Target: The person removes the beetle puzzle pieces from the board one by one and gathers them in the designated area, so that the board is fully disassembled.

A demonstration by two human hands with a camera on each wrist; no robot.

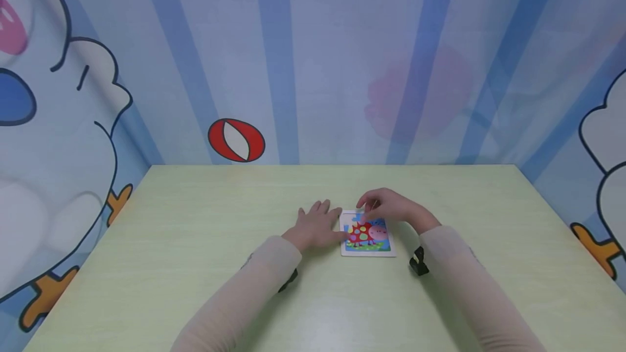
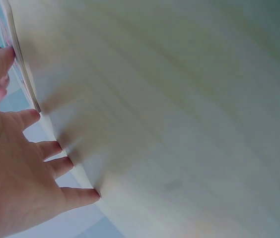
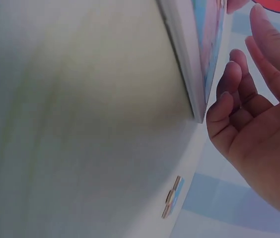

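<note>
A picture board (image 1: 368,237) lies flat on the pale table (image 1: 274,308), right of the head view's middle, showing a pink character beside a red body with coloured spots. The left hand (image 1: 315,228) is at its left side, fingers straight and fanned out, fingertips down on the tabletop; it grips nothing, and its thumb rests on the board's left border. The right hand (image 1: 393,206) is over the upper right of the board, its last fingers bent inward and its thumb and forefinger apart, with nothing visible in its hold. It stands in front of that corner, hiding part of the picture from the head camera.

The right wrist view shows a small flat piece (image 3: 172,197) with a knobbed outline on the tabletop, apart from the board. From the head it cannot be made out.

A black wrist fitting (image 1: 419,262) shows under the right sleeve (image 1: 476,287), and a dark edge of another under the left sleeve (image 1: 239,300). Behind the table hangs a blue striped backdrop (image 1: 323,58) printed with a red and white ball (image 1: 237,140). White cartoon figures with orange feet flank it on both sides.
</note>
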